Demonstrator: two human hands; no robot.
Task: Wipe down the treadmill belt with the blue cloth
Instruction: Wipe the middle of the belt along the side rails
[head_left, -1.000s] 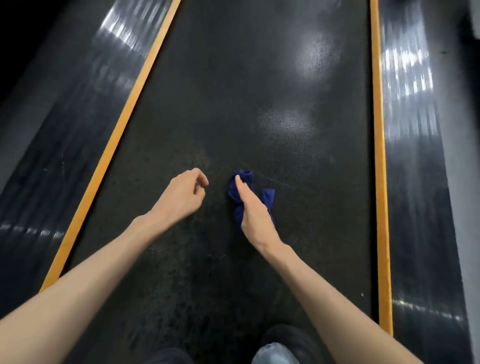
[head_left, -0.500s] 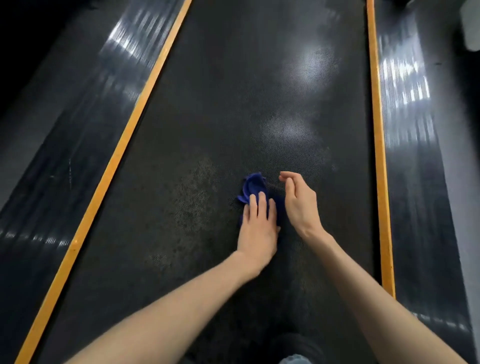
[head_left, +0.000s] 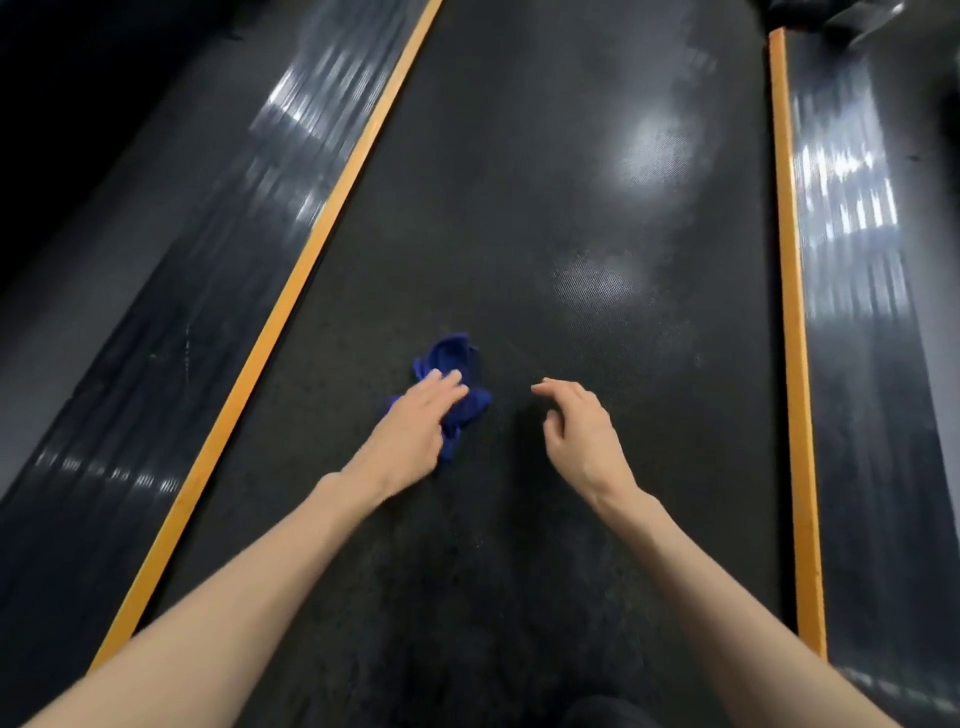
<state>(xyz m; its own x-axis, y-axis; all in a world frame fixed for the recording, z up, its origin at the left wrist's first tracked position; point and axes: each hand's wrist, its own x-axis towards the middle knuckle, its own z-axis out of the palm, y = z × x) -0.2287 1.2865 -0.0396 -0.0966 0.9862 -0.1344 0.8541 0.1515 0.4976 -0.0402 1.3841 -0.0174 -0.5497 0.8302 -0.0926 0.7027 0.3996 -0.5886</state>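
Note:
The black treadmill belt (head_left: 545, 218) runs away from me between two orange strips. A crumpled blue cloth (head_left: 453, 364) lies on it near the middle. My left hand (head_left: 415, 426) rests flat on the near part of the cloth, fingers straight, pressing it to the belt. My right hand (head_left: 576, 431) hovers just right of the cloth, apart from it, its fingers loosely curled and holding nothing.
Orange strips (head_left: 291, 291) (head_left: 792, 312) edge the belt, with glossy dark side rails (head_left: 208, 249) (head_left: 862, 291) beyond them. Light glare (head_left: 654, 150) shines on the far belt. A dark shoe tip (head_left: 613, 712) shows at the bottom edge.
The cloth passed from my right hand to my left. My left hand has slid it leftward across the belt, and my right hand has moved off to the right.

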